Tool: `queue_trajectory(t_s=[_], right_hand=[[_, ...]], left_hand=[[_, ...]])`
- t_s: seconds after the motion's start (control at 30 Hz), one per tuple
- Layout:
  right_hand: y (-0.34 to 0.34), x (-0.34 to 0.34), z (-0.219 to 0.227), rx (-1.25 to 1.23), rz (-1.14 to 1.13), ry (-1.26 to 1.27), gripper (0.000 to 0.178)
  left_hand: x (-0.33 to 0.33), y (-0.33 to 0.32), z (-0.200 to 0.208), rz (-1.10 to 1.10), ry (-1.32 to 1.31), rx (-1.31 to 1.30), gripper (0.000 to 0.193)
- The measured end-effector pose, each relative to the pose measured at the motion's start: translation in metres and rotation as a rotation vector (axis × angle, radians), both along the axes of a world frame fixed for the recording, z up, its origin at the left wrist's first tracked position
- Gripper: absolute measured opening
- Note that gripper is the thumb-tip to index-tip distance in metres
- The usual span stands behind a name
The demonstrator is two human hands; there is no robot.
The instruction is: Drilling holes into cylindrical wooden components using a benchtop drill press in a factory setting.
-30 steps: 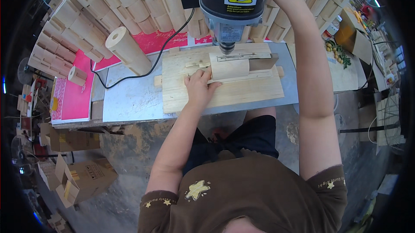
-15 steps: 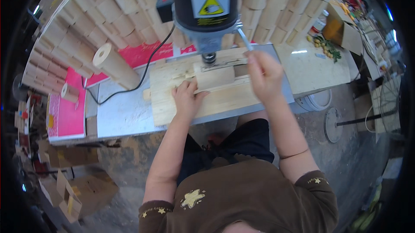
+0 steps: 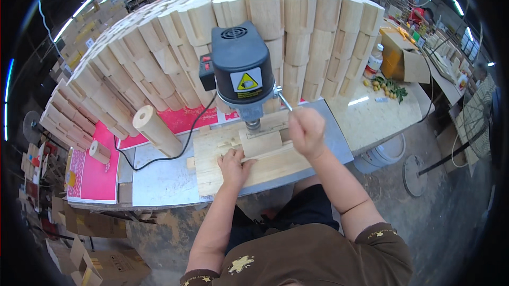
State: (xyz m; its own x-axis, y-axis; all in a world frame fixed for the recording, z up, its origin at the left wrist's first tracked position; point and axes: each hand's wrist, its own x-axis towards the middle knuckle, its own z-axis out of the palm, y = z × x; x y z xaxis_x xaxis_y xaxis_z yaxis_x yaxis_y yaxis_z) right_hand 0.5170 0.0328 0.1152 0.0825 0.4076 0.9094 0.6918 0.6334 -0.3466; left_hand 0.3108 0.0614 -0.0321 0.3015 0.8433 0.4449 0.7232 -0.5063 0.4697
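A dark drill press (image 3: 237,58) stands in front of me, its metal chuck (image 3: 253,124) over a short, pale wooden cylinder (image 3: 266,143). The cylinder lies on its side in a wooden jig board (image 3: 211,176). At its left end my left hand (image 3: 234,167) steadies it, thumb and fingers closed against the wood. My right hand (image 3: 307,133) is wrapped in a fist around the drill press lever (image 3: 284,99), right of the machine. The drill tip's contact with the wood is hard to make out.
Stacked, grooved wooden cylinders (image 3: 318,37) form a wall behind the machine. A tall drilled cylinder (image 3: 156,131) and a short one (image 3: 99,152) stand left, near a black cable (image 3: 183,148). Right are a bottle (image 3: 374,61), small round fruit (image 3: 389,89) and a cardboard box (image 3: 403,55).
My view has tilted up, showing more of the stack and room. My right hand stays on the lever, which looks slightly shifted; my left hand stays by the cylinder.
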Motion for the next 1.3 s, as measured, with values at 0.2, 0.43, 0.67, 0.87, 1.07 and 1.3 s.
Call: queue_trajectory(t_s=[0.2,0.43,0.67,0.87,1.07,1.3], right_hand=[[0.071,0.006,0.098,-0.263,-0.197,0.013,0.026],[0.096,0.03,0.071,-0.491,0.144,0.253,0.037],[0.025,0.062,-0.046,-1.038,0.139,-0.302,0.038],[-0.016,0.059,-0.06,-1.07,0.346,-0.125,0.03],[-0.044,0.051,-0.054,-1.103,0.428,0.162,0.019],[-0.057,0.005,-0.041,-0.936,0.433,0.068,0.022]], left_hand=[[0.0,0.002,0.0,0.013,-0.037,-0.058,0.045],[0.011,0.008,0.006,0.039,-0.197,-0.187,0.046],[0.004,0.008,0.003,-0.097,-0.447,-0.199,0.038],[-0.071,-0.031,0.042,-0.205,-0.478,-0.309,0.028],[-0.162,-0.055,0.088,0.1,-1.057,-0.547,0.024],[-0.129,-0.07,0.111,0.307,-0.963,-0.699,0.032]])
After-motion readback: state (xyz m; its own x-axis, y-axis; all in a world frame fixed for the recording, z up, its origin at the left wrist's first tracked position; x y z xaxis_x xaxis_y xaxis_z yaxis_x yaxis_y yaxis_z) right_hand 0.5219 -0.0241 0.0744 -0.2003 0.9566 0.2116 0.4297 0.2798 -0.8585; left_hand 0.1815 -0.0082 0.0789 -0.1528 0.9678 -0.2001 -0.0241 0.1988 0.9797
